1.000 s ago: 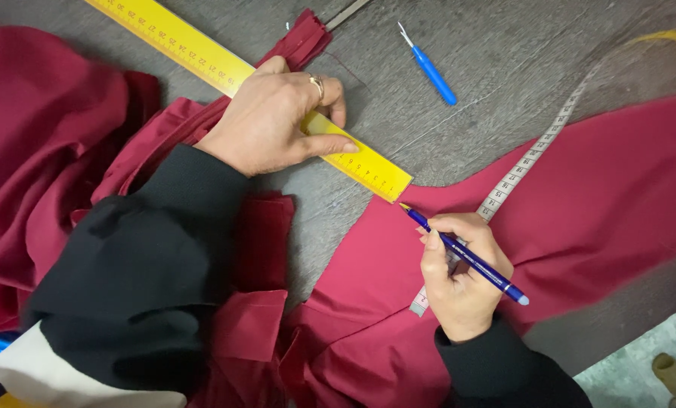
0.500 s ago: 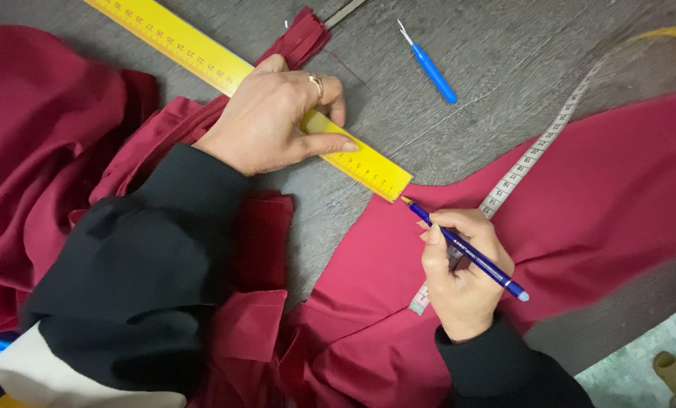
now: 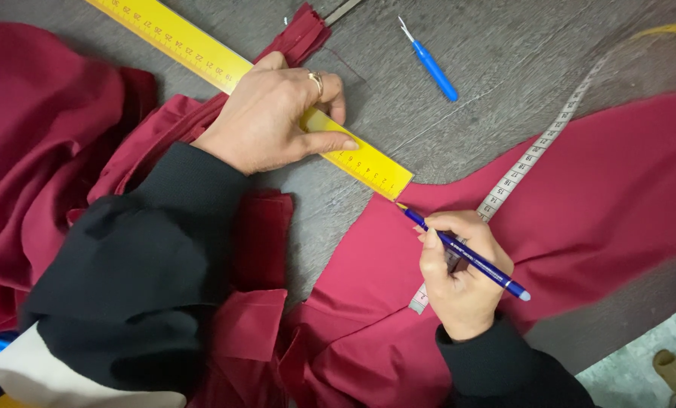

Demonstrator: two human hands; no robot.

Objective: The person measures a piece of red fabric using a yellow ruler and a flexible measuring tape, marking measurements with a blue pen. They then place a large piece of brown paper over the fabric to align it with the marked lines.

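**A:** At the near end of the yellow ruler (image 3: 247, 83), how are the hands disposed?

**B:** The left hand (image 3: 277, 113) is laid flat on the ruler, fingers spread and pressed down, so that the ruler is pinned to the grey table (image 3: 504, 45). The right hand (image 3: 462, 276) is closed around a blue pen (image 3: 466, 257), whose tip is set at the ruler's corner, on the edge of the red fabric (image 3: 602, 196). The two hands are kept apart.

**A:** How is the fabric expected to handle?

**B:** It is judged to be light, soft and limp; folds and bunching are seen under the left sleeve. Creep under the pen is to be expected unless the fabric is held flat close to the tip. The ruler is judged stiff and smooth, hence liable to slide on cloth, and is best held down from above near the marking end. The pen is best gripped low on the barrel.

**A:** What lies beyond the hands?

**B:** A white tape measure (image 3: 538, 151) is draped across the fabric and passes beneath the right hand. A blue seam ripper (image 3: 432, 64) lies on the bare table, well apart from both hands. More red fabric is heaped at the far left.
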